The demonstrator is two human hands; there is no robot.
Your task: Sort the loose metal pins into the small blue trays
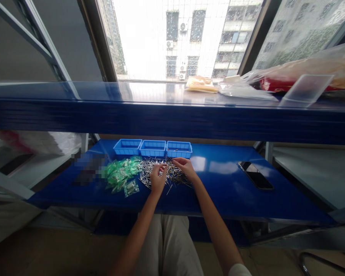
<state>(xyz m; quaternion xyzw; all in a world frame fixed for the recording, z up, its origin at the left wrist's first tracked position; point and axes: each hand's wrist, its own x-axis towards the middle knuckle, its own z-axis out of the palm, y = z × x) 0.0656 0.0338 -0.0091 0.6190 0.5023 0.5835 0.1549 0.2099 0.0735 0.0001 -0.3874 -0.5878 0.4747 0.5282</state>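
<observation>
A loose pile of thin, shiny metal pins (146,177) lies on the blue worktop. My left hand (158,179) is over the middle of the pile, its thumb and fingers curled together in a pinch. To its right, my right hand (185,166) hovers at the pile's far side with the fingertips pressed together. Whatever either pinch holds is too small to make out. Left of the pins is a heap of green-tinted plastic packets (121,172). One clear small bag with metal pieces (131,188) sits at the front of that heap.
Three blue bins stand in a row behind the pile: left bin (127,152), middle bin (152,153) and right bin (179,155), with a few small pieces in the right one. A phone (255,175) lies at the right. A raised blue shelf (161,119) spans the back.
</observation>
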